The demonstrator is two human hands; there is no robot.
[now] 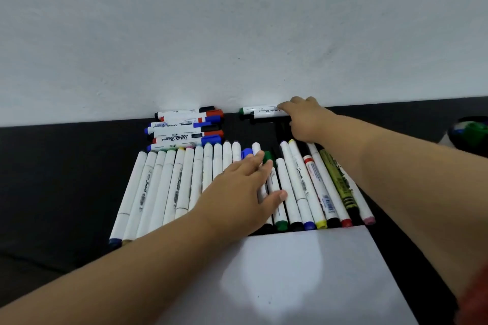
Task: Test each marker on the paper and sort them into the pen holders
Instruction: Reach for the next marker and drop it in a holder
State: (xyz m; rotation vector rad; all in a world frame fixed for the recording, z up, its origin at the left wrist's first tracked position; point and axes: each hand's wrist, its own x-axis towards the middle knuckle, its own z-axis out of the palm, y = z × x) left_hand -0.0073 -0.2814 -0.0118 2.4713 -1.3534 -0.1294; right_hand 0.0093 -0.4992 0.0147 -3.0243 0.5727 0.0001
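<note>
I am seeing my left grip [239,190] lying released across white markers [169,187]; my right grip [303,119] is grasping a green-tipped whiteboard marker [260,111] by the wall [237,34].

"White Board" on a whiteboard marker [176,138]; "Smooth" on a slim marker [144,187].

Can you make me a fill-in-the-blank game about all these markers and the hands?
1. The right hand reaches to the whiteboard markers lying against the ______.
2. The left hand lies flat on the long row of markers, and its fingers are ______.
3. The sheet nearest the camera is white ______.
4. The tabletop under everything is coloured ______.

Missing words: wall; straight; paper; black
</note>
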